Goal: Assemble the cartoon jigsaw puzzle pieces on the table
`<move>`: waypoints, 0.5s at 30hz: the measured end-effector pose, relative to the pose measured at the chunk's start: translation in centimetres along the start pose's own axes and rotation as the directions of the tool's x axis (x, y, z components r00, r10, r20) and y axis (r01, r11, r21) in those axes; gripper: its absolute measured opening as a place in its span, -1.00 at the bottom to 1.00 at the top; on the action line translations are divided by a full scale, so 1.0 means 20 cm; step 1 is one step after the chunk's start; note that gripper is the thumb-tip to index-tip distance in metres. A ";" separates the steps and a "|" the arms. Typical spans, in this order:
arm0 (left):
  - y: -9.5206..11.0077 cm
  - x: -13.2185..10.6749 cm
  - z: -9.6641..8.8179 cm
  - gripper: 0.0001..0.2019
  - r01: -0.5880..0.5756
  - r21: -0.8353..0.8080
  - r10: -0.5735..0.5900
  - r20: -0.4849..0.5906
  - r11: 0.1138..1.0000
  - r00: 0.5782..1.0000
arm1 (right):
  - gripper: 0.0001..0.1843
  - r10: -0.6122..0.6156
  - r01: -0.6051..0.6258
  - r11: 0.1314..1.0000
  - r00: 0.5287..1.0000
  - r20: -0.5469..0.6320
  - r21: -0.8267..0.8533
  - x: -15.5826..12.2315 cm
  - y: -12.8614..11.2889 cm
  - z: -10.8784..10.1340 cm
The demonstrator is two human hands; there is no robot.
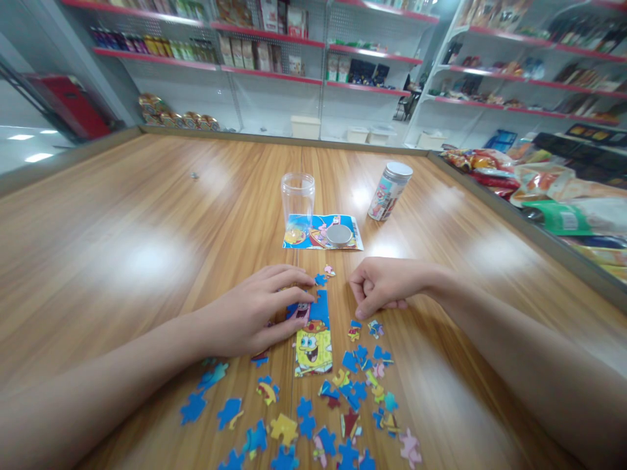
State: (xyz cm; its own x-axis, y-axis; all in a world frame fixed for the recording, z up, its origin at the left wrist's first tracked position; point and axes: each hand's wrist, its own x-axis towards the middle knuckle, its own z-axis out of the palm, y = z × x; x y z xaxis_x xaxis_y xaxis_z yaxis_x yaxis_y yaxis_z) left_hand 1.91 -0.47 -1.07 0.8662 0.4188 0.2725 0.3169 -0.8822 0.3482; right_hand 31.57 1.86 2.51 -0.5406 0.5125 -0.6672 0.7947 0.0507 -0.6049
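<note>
A partly joined cartoon puzzle block [313,343] lies on the wooden table [122,248] in front of me. My left hand [255,313] rests flat on its left side, fingers stretched out and pressing the top pieces. My right hand [385,285] sits just right of the block, fingers curled into a loose fist on the table; whether a piece is inside is hidden. Two small loose pieces [324,275] lie between my hands. Several loose blue and yellow pieces [343,405] are scattered near the table's front edge.
A clear open jar [297,198] stands on a printed picture sheet [321,233] with a round metal lid [339,235] on it. A capped printed jar [390,190] stands to the right. Snack bags [548,189] line the right edge; shop shelves stand behind.
</note>
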 end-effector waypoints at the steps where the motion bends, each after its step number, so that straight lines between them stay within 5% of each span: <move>1: 0.00 0.00 0.00 -0.74 0.001 0.000 -0.001 -0.001 1.000 1.000 | -0.54 0.001 -0.001 1.000 1.000 -0.002 -0.002 0.00 0.00 0.00; 10: 0.00 0.01 0.00 -0.74 -0.010 -0.024 0.009 -0.034 1.000 0.999 | -0.50 -0.010 0.010 1.000 1.000 -0.002 -0.005 0.01 0.00 0.01; 12: 0.00 0.00 0.00 -0.74 -0.006 -0.020 0.005 -0.032 1.000 0.999 | -0.54 -0.080 0.072 0.996 0.978 -0.195 -0.048 0.04 0.01 0.04; 13: 0.00 0.00 0.00 -0.74 -0.005 -0.016 0.004 -0.026 1.000 1.000 | -0.57 -0.150 0.120 0.987 0.918 -0.368 -0.103 0.06 0.02 0.06; 15: 0.00 0.00 0.00 -0.73 -0.001 -0.007 0.001 -0.013 1.000 1.000 | -0.67 -0.327 0.161 0.942 0.637 -0.698 -0.294 0.10 0.03 0.08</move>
State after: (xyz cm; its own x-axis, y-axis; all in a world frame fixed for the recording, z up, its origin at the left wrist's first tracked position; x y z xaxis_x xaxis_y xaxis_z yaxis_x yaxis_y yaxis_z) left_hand 1.97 -0.45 -1.09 0.8612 0.4211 0.2847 0.3136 -0.8809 0.3545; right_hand 30.55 1.46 0.09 -0.4109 0.9085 0.0762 0.7428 0.3821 -0.5497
